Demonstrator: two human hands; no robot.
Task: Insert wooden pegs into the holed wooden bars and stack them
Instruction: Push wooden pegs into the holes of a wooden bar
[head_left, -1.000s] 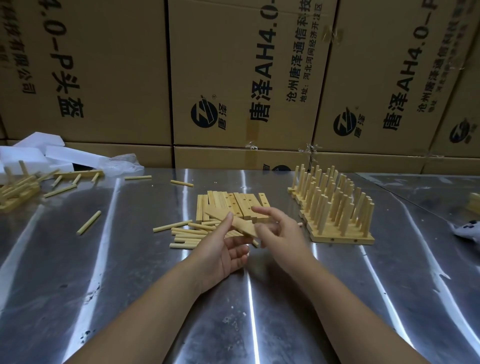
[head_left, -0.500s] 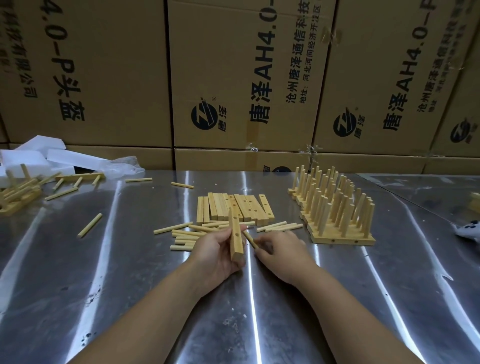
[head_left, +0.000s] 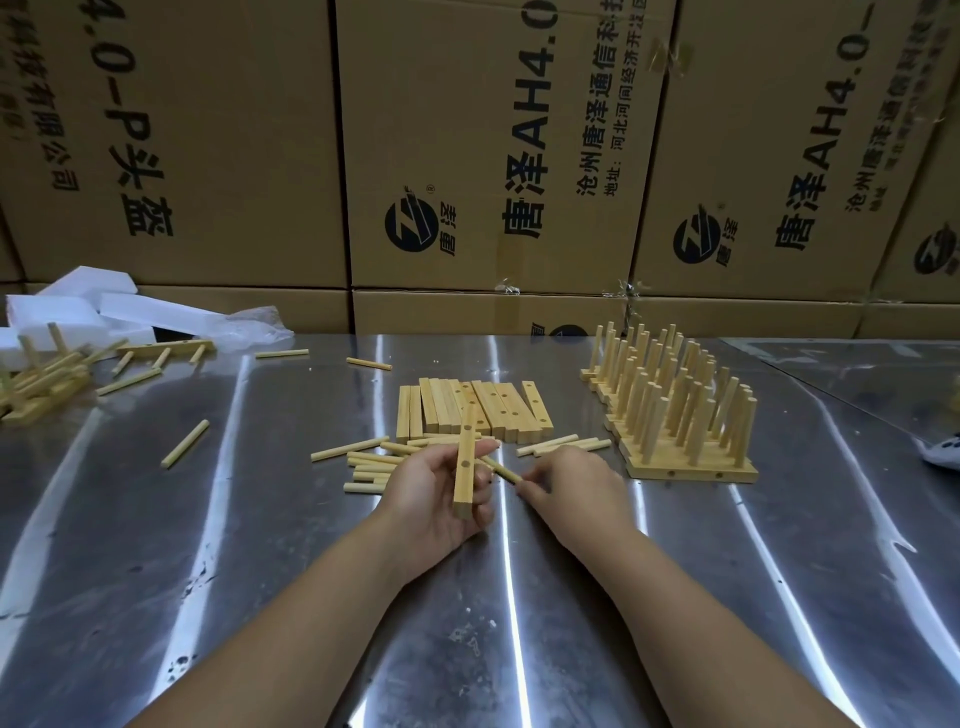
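Wooden holed bar (head_left: 464, 470) stands nearly upright in the left hand (head_left: 428, 496), fingers curled round it. The right hand (head_left: 571, 483) pinches a peg (head_left: 501, 470), its tip near the bar. Line the peg square with a hole, brace the bar, then push straight. Underneath lies a reflective sheet-metal table (head_left: 208, 571); printed cardboard cartons (head_left: 208, 156) wall the back.

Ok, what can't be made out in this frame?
Head view, the only one:
1. Whether the peg pinched by the right hand has entered the bar: its far tip is behind the bar and the left hand.
2. The white object at the right edge: cut off by the frame.
3. The wooden pile at the left edge: partly cut off.
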